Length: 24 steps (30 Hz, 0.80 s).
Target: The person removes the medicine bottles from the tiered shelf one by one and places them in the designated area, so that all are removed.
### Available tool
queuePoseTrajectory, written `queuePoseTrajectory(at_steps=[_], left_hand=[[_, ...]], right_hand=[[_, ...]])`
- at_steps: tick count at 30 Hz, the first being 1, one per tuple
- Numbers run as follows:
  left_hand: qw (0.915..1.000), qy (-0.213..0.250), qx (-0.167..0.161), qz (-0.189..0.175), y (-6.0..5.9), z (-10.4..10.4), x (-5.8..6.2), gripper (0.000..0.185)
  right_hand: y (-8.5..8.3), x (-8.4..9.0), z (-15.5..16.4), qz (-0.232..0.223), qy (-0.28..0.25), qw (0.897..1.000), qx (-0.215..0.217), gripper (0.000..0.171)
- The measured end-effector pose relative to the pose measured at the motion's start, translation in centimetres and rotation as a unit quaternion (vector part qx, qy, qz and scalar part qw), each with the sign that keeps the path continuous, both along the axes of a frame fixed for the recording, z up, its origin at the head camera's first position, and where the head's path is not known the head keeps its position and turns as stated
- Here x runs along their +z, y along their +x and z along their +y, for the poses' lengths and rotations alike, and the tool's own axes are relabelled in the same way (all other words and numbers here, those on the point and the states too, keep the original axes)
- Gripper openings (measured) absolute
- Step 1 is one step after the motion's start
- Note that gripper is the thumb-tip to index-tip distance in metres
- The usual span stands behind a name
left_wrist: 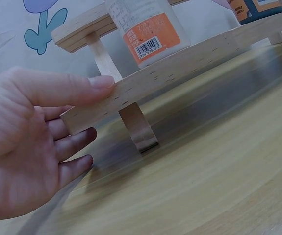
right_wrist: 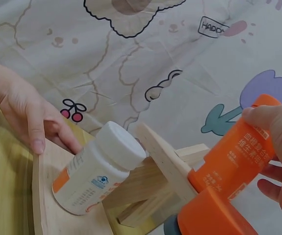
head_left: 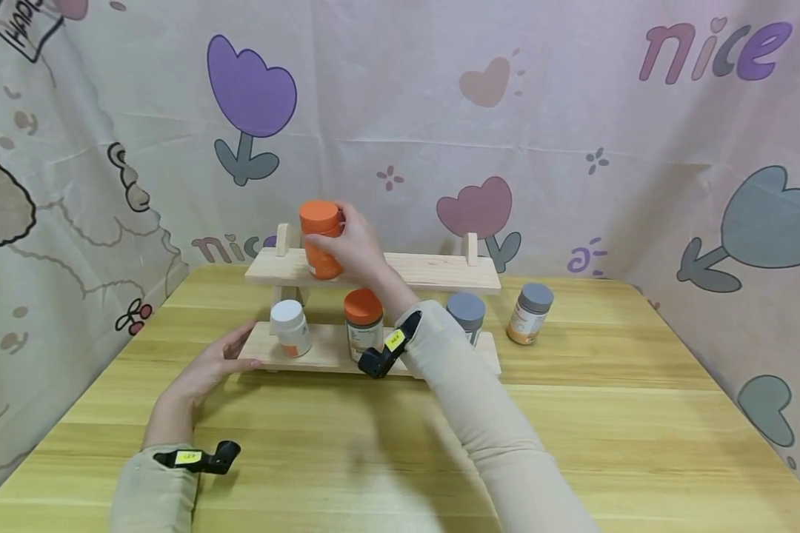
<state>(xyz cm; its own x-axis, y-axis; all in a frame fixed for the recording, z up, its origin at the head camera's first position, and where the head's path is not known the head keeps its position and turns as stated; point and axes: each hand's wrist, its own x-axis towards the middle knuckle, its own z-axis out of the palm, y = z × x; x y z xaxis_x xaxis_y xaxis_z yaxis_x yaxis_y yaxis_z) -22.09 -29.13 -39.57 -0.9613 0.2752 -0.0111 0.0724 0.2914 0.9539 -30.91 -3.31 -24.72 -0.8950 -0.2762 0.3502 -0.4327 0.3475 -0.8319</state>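
A two-tier wooden shelf (head_left: 433,270) stands on the table. On the left of its upper tier is an orange supplement bottle (head_left: 321,263), upright, and my right hand (head_left: 356,244) grips it from the right side. My left hand (head_left: 203,370) holds the left end of the lower tier, thumb along the front edge in the left wrist view, fingers behind and below. Nearest to that hand on the lower tier stands a white bottle (right_wrist: 91,176) with an orange-and-white label. An orange-capped bottle (head_left: 363,307) stands mid-tier, and a grey-capped bottle (head_left: 465,307) farther right, partly hidden by the right sleeve.
Another grey-capped bottle (head_left: 530,314) stands on the wooden table (head_left: 640,444), just right of the shelf. A printed cloth (head_left: 387,96) hangs behind and on both sides. Short upright pegs (head_left: 471,249) rise from the upper tier's back.
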Motion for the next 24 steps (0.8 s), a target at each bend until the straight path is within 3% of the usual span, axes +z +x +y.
queuePoseTrajectory(at_steps=[17,24], left_hand=[[1.0,0.002,-0.002,0.0,-0.1,0.0,-0.1,0.089],[1.0,-0.002,0.005,-0.002,0.1,0.2,0.1,0.089]], right_hand=[[0.9,1.0,2.1,0.025,0.02,0.999,-0.019,0.057],[1.2,1.6,4.0,0.036,0.001,0.999,-0.019,0.056]])
